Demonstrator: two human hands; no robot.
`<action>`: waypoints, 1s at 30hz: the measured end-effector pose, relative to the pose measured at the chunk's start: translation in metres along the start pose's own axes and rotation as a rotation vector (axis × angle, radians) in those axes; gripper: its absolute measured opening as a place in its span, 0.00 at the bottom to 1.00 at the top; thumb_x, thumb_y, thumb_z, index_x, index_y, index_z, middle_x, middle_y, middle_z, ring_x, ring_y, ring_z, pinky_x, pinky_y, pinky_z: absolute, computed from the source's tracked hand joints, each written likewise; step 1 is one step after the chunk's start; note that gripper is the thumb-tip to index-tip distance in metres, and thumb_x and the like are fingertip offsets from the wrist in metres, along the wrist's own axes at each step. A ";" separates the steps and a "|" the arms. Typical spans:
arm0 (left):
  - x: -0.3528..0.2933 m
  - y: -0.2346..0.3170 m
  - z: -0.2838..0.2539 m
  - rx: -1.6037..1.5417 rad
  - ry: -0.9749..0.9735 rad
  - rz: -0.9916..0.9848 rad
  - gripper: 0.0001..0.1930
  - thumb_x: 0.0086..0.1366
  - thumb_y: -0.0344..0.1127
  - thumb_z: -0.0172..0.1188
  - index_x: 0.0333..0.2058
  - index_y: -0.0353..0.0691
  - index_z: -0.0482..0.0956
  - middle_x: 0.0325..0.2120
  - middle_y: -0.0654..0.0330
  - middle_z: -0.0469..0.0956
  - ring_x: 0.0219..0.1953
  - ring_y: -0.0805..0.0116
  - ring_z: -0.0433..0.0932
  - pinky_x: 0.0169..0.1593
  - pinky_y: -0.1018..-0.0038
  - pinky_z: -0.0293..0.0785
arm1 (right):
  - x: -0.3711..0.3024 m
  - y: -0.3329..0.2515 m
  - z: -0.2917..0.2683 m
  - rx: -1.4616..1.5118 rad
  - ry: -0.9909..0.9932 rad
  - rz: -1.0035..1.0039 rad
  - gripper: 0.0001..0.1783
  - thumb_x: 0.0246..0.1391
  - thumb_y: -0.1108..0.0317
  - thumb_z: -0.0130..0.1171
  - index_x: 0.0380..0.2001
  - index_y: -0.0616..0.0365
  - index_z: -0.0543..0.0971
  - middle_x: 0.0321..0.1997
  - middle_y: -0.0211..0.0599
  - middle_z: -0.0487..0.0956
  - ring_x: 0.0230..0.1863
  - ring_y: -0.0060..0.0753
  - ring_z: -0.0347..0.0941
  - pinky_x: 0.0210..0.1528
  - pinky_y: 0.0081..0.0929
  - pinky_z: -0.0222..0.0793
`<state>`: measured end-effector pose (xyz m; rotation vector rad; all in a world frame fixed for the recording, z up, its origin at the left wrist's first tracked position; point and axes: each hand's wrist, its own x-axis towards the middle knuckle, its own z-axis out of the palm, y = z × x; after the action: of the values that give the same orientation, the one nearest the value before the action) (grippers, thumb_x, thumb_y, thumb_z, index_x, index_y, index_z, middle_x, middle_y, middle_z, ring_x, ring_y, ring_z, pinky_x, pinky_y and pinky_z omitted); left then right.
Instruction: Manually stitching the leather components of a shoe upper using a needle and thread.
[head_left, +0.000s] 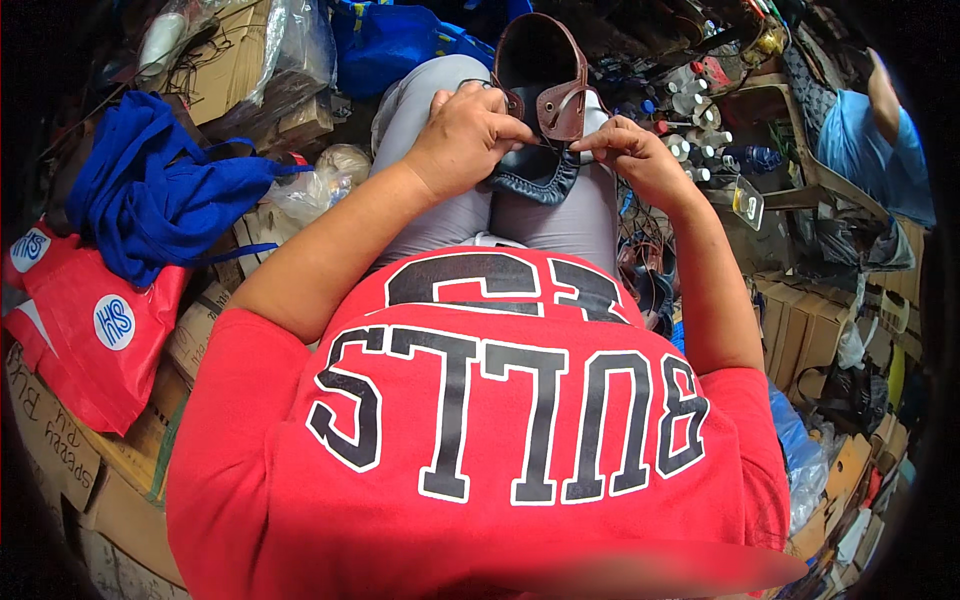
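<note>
A shoe [562, 110] with a brown leather collar, eyelets and a dark, gathered toe part rests across my grey-trousered thighs. My left hand [470, 140] is closed at the shoe's left side, its fingertips pinching where the brown leather meets the dark toe [535, 182]. On the other side my right hand [635, 160] is closed in a pinch right beside the seam. Whatever lies between its fingertips is too small to make out. A thin brown lace loops through the eyelet on the right flap.
Blue cloth [165, 190] and a red bag [95, 330] lie on cardboard boxes to the left. Several small bottles [690, 130] stand at the right, near a wooden frame [835, 185]. A blue bag [400, 40] sits beyond my knees. Stacked cardboard [795, 320] is at the right.
</note>
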<state>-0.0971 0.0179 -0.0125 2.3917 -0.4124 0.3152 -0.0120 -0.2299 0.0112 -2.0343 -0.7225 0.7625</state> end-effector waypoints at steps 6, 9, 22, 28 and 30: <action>0.002 0.003 0.002 0.012 0.000 0.010 0.06 0.52 0.35 0.63 0.29 0.59 0.84 0.26 0.70 0.70 0.39 0.68 0.69 0.44 0.66 0.57 | -0.001 -0.002 -0.001 0.080 -0.033 -0.007 0.27 0.38 0.90 0.45 0.39 0.55 0.82 0.31 0.25 0.68 0.34 0.20 0.64 0.40 0.15 0.61; 0.008 0.000 0.004 -0.024 -0.067 -0.010 0.05 0.52 0.35 0.62 0.28 0.57 0.84 0.25 0.69 0.71 0.38 0.67 0.69 0.44 0.65 0.58 | -0.001 -0.003 -0.002 0.130 -0.039 -0.019 0.29 0.35 0.91 0.44 0.40 0.56 0.82 0.30 0.24 0.67 0.33 0.20 0.63 0.38 0.15 0.60; -0.002 0.013 -0.003 -0.124 -0.023 -0.067 0.08 0.48 0.32 0.65 0.30 0.46 0.83 0.24 0.67 0.76 0.36 0.67 0.71 0.44 0.67 0.60 | -0.020 -0.025 0.014 0.105 0.093 0.116 0.19 0.49 0.77 0.61 0.47 0.55 0.78 0.32 0.21 0.73 0.34 0.12 0.67 0.39 0.13 0.66; 0.011 0.015 0.010 -0.137 -0.111 -0.268 0.10 0.49 0.37 0.66 0.33 0.48 0.82 0.24 0.67 0.79 0.36 0.67 0.74 0.46 0.65 0.58 | -0.012 -0.012 0.018 0.475 0.094 0.171 0.17 0.50 0.74 0.62 0.45 0.60 0.78 0.34 0.25 0.78 0.34 0.12 0.69 0.38 0.12 0.67; 0.016 0.016 0.016 -0.172 -0.155 -0.324 0.10 0.51 0.40 0.65 0.33 0.49 0.81 0.26 0.67 0.80 0.39 0.66 0.75 0.47 0.63 0.56 | -0.010 -0.009 0.018 0.467 0.076 0.178 0.16 0.50 0.74 0.62 0.45 0.60 0.78 0.35 0.25 0.78 0.36 0.13 0.70 0.41 0.13 0.67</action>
<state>-0.0868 -0.0076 -0.0093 2.2729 -0.1099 -0.0506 -0.0334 -0.2232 0.0129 -1.6998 -0.2842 0.8588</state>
